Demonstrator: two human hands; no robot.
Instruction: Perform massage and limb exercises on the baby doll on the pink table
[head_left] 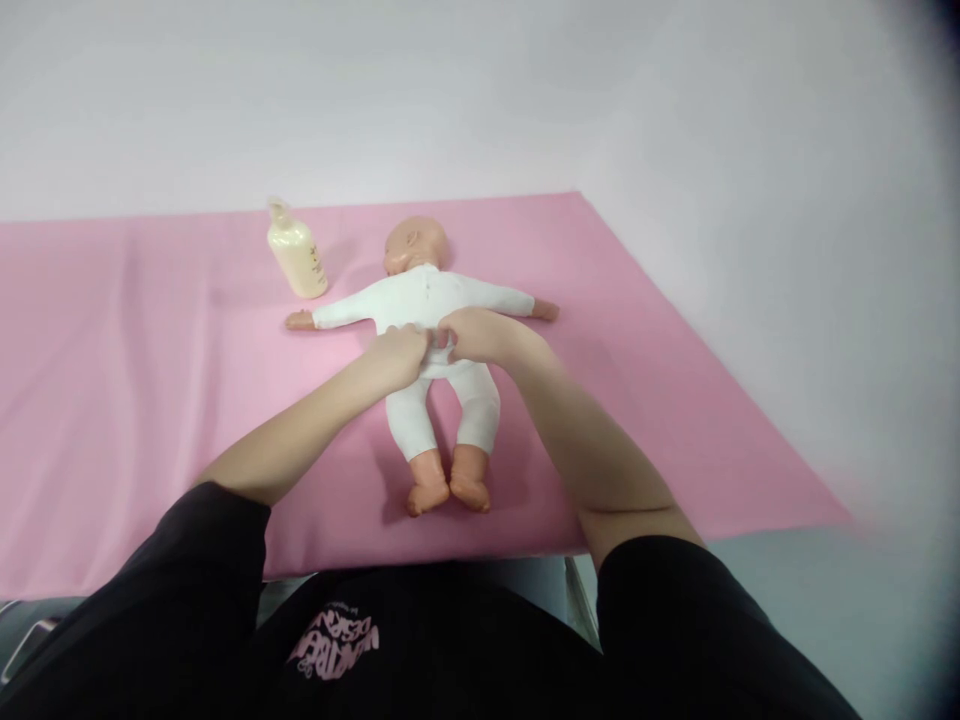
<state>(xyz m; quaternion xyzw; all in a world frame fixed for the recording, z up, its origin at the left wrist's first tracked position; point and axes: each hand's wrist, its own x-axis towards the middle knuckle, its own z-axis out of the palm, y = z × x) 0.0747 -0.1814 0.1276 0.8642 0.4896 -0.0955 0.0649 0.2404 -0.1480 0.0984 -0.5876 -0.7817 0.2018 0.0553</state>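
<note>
A baby doll (420, 292) with a white cloth body lies stretched out on the pink cover, its head away from me and its arms spread to both sides. My left hand (403, 352) is closed, its curled fingers pinching at the lower middle of the doll's torso. Close beside it, my right hand (474, 334) is bent over the same spot, with thumb and fingers drawn together on the white cloth. The exact fold between the fingertips is too small to make out. The doll's bare feet point toward me.
A pump bottle (298, 255) of pale yellow liquid stands beyond the doll's arm on the left. The pink cover (630, 420) drapes over the table, with its edge slanting down on the right. A pale wall (450, 100) rises behind.
</note>
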